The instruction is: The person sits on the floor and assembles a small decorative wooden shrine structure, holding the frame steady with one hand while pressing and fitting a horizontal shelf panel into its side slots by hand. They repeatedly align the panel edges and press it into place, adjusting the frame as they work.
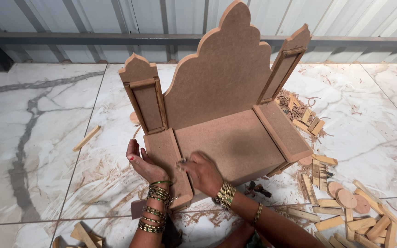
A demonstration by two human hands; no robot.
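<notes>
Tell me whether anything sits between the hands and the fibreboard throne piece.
Nothing visible does. The left hand presses against the outer side of the fibreboard throne at its left armrest block, and the right hand rests on that block's top.

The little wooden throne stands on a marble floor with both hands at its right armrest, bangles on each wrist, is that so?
Not quite: the head view shows both the left hand and the right hand at the wooden throne's left armrest. The marble floor and bangles are right.
</notes>
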